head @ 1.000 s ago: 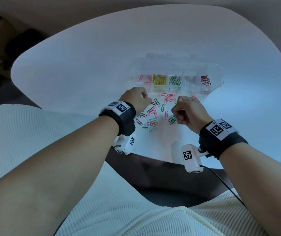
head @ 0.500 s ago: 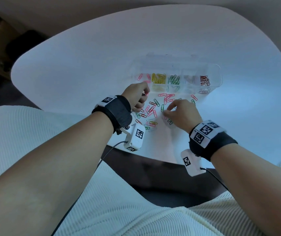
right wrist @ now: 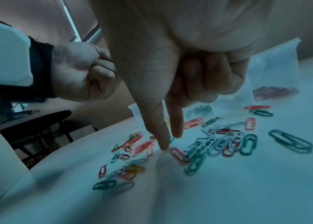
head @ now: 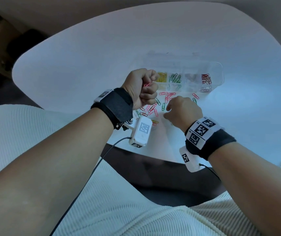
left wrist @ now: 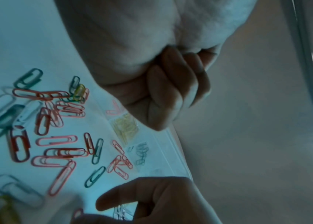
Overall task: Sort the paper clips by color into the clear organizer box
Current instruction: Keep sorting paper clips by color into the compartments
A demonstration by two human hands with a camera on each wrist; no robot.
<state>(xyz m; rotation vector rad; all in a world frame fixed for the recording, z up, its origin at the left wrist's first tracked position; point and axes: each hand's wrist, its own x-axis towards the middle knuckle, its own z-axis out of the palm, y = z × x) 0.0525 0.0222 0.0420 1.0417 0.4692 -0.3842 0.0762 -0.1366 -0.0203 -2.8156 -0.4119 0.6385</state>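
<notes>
Head view first: nearest us, our right hand (head: 184, 110) reaches down to the tabletop (head: 85, 68), thumb and forefinger extended to the loose paper clips (head: 153, 109), its grip narrow and holding nothing; the right wrist view shows the thumb tip touching the surface beside a red clip. Just beyond, our left hand (head: 142, 88) is raised, its grip curled round a pink paper clip (head: 146, 84). Farthest lies the clear organizer box (head: 219, 72), with yellow, green and red clips in separate compartments.
</notes>
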